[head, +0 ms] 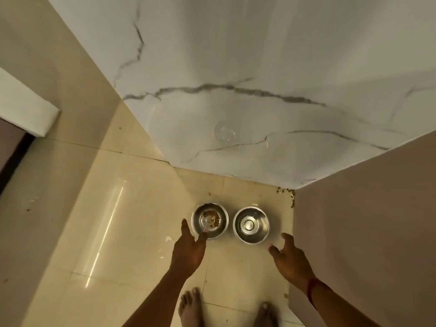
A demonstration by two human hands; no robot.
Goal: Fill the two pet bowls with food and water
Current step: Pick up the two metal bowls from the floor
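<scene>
Two steel pet bowls sit side by side, near but not touching, on the tile floor (118, 208), close to the corner where the marble wall (236, 90) meets a plain panel (365, 232). The left bowl (197, 223) holds a small patch of kibble (212, 214) toward its far side. The right bowl (238, 225) shows no food; whether any water lies in it, cannot tell. Judgement: thin stainless steel, light, rigid, not fragile, and likely to skate on the glossy tile. Best taken at the rim, thumb inside, and kept level. The left hand (187, 251) reaches down with fingers straight and spread, tips at the left bowl's near rim; contact uncertain. The right hand (291, 258) is loosely spread and holds nothing, just short of the right bowl's near side. Crumbs (286, 191) litter the corner. The panel stands close on the right, so it probably limits that hand's approach. Bare feet (190, 305) stand below the bowls.
</scene>
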